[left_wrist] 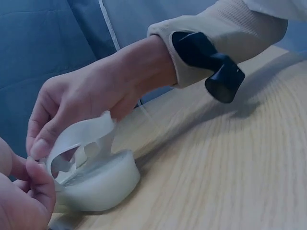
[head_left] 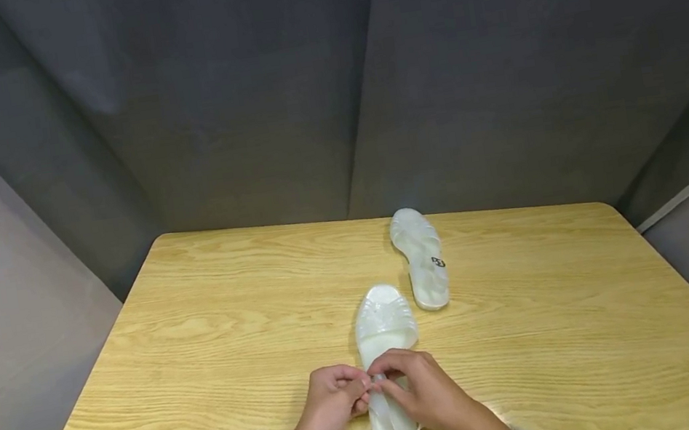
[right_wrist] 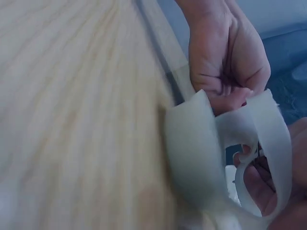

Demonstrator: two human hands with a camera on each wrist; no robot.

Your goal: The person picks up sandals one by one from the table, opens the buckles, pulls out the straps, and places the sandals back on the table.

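Observation:
A whitish translucent jelly sandal (head_left: 385, 312) lies on the table, toe pointing away, with both hands at its ankle strap. My left hand (head_left: 330, 402) is at the sandal's left side and pinches the strap's end between thumb and fingers. From the right, my right hand (head_left: 423, 389) pinches the strap beside it, the fingertips of both hands meeting. In the left wrist view the strap (left_wrist: 88, 133) arches up above the heel (left_wrist: 108, 187). The fingers hide most of the fastening. The right wrist view shows the strap (right_wrist: 276, 139) looped between the hands.
A second matching sandal (head_left: 423, 255) lies farther back and slightly right, near the table's far edge, with a black mark on it. The wood-grain table (head_left: 218, 350) extends to both sides. Dark grey curtains (head_left: 248, 96) hang behind it.

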